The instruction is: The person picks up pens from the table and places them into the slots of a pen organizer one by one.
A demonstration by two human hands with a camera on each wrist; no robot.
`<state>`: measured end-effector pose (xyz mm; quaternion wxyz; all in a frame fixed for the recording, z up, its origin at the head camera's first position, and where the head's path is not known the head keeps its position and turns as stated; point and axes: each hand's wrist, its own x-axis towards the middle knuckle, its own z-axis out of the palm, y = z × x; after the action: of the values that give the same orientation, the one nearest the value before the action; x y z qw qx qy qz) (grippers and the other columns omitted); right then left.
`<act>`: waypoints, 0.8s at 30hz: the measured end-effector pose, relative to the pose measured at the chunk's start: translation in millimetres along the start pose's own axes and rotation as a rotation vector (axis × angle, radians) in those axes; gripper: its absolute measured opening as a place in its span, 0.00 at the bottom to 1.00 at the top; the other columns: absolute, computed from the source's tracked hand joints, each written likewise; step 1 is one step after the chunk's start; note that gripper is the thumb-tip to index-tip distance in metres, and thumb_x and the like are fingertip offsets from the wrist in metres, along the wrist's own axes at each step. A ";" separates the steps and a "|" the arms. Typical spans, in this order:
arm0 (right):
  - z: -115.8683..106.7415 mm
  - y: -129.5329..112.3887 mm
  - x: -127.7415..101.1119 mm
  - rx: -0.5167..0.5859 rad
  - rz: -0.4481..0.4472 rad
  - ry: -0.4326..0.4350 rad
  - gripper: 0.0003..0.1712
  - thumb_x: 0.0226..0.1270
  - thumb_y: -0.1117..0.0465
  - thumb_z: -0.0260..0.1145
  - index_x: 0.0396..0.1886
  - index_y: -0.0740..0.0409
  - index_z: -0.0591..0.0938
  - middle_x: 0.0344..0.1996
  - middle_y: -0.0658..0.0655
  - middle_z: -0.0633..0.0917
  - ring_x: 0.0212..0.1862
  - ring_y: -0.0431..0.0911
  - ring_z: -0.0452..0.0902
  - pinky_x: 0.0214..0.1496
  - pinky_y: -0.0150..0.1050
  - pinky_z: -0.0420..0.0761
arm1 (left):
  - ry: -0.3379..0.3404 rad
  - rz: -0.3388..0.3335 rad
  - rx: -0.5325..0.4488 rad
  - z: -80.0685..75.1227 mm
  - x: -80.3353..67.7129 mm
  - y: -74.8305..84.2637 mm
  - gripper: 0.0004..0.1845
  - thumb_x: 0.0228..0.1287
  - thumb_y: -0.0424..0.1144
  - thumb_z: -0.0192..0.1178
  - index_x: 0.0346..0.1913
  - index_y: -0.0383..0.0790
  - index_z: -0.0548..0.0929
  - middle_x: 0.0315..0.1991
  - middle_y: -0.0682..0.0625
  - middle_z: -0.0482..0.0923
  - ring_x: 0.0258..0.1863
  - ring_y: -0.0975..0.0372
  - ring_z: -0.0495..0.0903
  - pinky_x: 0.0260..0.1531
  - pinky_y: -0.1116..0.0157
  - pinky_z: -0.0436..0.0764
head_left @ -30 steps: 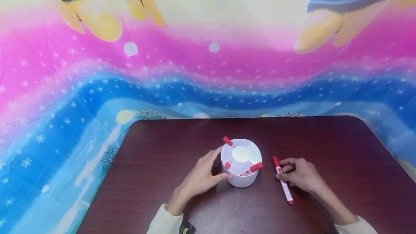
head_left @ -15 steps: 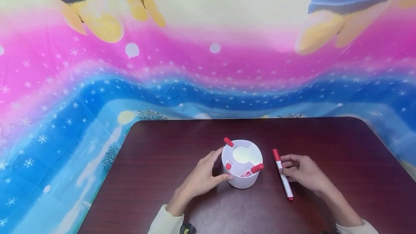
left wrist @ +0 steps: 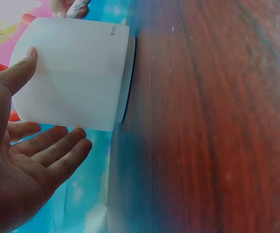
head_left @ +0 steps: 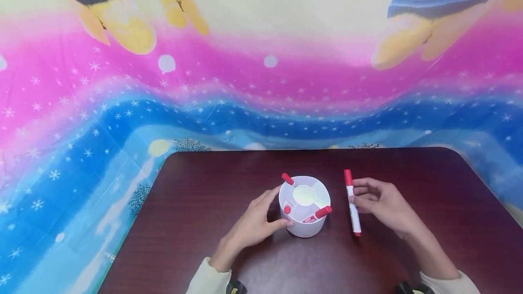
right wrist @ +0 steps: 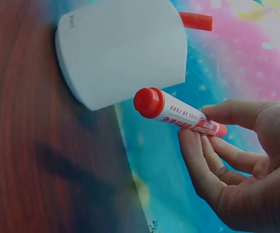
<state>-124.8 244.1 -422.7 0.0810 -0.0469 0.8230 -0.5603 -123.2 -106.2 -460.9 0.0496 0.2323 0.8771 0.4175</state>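
In the head view, both forearms are reaching forward over the dark red worktop (head_left: pixel 212 194). The left hand (head_left: pixel 249 228) is lying at the left side of the white round holder (head_left: pixel 304 219), its thumb touching the near wall and its fingers stretching loosely round the far left side. Three red-capped markers (head_left: pixel 317 214) are standing tilted in the holder's compartments. The right hand (head_left: pixel 380 203) is staying just right of the holder, its fingers curling to pinch a red-and-white marker (head_left: pixel 351 203), which is pointing away from the person with its red cap farthest.

In the left wrist view, the left hand (left wrist: pixel 18 160) is staying relaxed and spread: the thumb is pressing on the holder's (left wrist: pixel 77 73) white wall, while the other fingers (left wrist: pixel 57 148) are lying straight, just off its rim.

In the right wrist view, the right hand (right wrist: pixel 242 160) is pinching the marker (right wrist: pixel 176 112) between thumb and fingertips, its cap end hanging free just beside the holder (right wrist: pixel 125 51), not touching it. Another red cap (right wrist: pixel 196 21) is sticking out beyond the holder's rim.
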 end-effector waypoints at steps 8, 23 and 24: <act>0.9 -14.4 3.0 -0.008 -0.046 0.024 0.33 0.72 0.63 0.75 0.72 0.70 0.75 0.56 0.69 0.86 0.46 0.37 0.89 0.47 0.37 0.92 | 0.000 -0.022 0.002 -2.1 -1.1 -0.3 0.53 0.63 0.60 0.77 0.86 0.54 0.59 0.77 0.54 0.72 0.69 0.58 0.79 0.69 0.53 0.83; -0.8 -39.2 7.6 0.079 -0.120 0.100 0.33 0.73 0.64 0.74 0.72 0.70 0.74 0.47 0.49 0.87 0.46 0.34 0.89 0.47 0.34 0.92 | -0.006 -0.010 -0.009 -0.1 -0.7 -0.2 0.51 0.65 0.62 0.74 0.86 0.59 0.60 0.75 0.55 0.74 0.73 0.59 0.75 0.71 0.51 0.81; -0.8 -40.4 8.2 0.083 -0.125 0.108 0.33 0.73 0.64 0.74 0.72 0.70 0.74 0.46 0.47 0.87 0.46 0.34 0.89 0.47 0.34 0.92 | -0.005 -0.008 -0.010 -0.1 -0.5 -0.3 0.51 0.65 0.62 0.74 0.85 0.59 0.60 0.76 0.55 0.73 0.73 0.59 0.76 0.71 0.51 0.82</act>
<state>-133.6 228.6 -385.5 0.0032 -0.0641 0.7977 -0.5996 -122.9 -106.7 -461.2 0.0547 0.2294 0.8758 0.4211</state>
